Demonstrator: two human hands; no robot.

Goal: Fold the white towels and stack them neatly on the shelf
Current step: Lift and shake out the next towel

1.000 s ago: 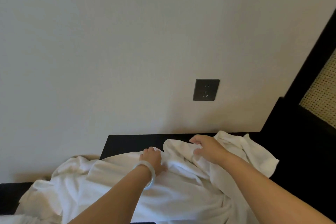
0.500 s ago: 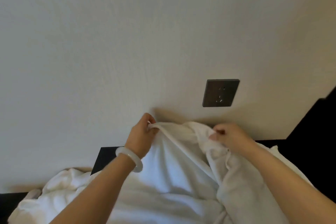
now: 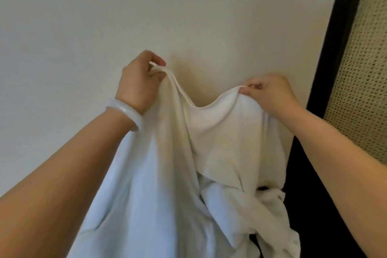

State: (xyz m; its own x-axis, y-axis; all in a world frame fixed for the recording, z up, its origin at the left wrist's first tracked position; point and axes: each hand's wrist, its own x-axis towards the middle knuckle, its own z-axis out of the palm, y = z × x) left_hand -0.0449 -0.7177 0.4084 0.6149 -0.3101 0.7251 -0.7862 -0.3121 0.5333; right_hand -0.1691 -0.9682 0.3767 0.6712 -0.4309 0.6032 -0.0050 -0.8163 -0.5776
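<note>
Head view: our left hand (image 3: 139,84) grips and our right hand (image 3: 270,94) pinches the top hem of the white towel (image 3: 209,142), hands apart, the hem sagging between them. We hold it up before the wall (image 3: 83,27), its long axis hanging downward. Its bunched lower end is cut off at the bottom.
</note>
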